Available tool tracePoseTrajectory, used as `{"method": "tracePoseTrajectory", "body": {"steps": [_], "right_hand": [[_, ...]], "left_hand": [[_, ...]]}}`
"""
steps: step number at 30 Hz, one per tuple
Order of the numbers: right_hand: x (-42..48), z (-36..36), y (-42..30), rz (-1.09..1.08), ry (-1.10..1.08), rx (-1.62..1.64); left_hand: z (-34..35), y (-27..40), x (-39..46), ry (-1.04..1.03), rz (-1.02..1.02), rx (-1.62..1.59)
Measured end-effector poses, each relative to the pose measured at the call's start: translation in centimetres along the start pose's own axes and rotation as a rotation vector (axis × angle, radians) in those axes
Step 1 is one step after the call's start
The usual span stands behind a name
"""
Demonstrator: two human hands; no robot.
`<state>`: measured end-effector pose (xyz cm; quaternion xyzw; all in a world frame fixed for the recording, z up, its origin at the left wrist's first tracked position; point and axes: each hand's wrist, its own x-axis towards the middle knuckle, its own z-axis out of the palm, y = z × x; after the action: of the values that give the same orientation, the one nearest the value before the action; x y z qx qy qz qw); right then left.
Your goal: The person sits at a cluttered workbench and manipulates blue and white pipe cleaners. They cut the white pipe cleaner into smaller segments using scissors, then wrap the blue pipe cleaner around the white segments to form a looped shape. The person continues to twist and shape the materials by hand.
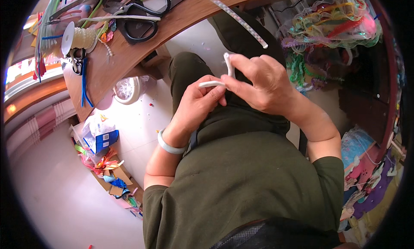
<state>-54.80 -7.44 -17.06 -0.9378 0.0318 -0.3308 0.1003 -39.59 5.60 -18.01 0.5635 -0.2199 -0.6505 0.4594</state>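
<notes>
Above my lap, my left hand (202,97) pinches a bent white pipe cleaner (212,84) between thumb and fingers. My right hand (258,82) grips the same white piece close beside the left fingertips, and one end stands up past its forefinger. Whether the piece is a single stem or two joined ones cannot be told, as the fingers hide its middle. Just above the right hand, a stick or tube filled with pale beads (239,20) juts out over the edge of the wooden table (184,19).
On the table lie black-handled scissors (140,29), a spool of pearl beads (79,38), blue pipe cleaners (84,84) and pliers (61,17). A cardboard box of scraps (121,174) stands on the floor at left. Ruffled translucent ribbons (336,22) hang at upper right.
</notes>
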Motion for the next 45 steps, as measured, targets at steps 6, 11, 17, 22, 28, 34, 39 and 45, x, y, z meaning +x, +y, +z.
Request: {"method": "tracePoseTrajectory", "body": {"steps": [6,11,17,22,28,34,39,45], "right_hand": [[0.7,0.5,-0.6,0.008,-0.037,-0.113],[0.4,1.0,0.0,-0.044,-0.112,0.152],[0.3,0.8,1.3,-0.117,-0.156,0.314],[-0.5,2.4,-0.4,0.315,-0.02,0.625],[-0.2,2.9,-2.1,1.158,-0.111,1.259],[-0.9,3.6,-1.4,1.35,-0.254,1.567],[-1.3,0.8,-0.8,0.753,-0.08,0.765],[0.3,0.3,-0.3,0.209,0.112,0.353]], "left_hand": [[-0.3,0.1,0.0,0.04,0.023,-0.054],[-0.1,0.4,0.0,0.026,0.1,0.012],[-1.5,0.5,-0.1,-0.147,-0.06,-0.141],[0.1,-0.2,-1.1,0.11,0.284,0.318],[-0.8,-1.7,0.5,0.352,1.131,1.19],[-2.0,-2.0,1.1,0.273,1.019,1.102],[-1.8,-0.6,-0.6,0.07,0.275,0.048],[-3.0,-0.3,-1.3,-0.219,0.021,-0.295]]}}
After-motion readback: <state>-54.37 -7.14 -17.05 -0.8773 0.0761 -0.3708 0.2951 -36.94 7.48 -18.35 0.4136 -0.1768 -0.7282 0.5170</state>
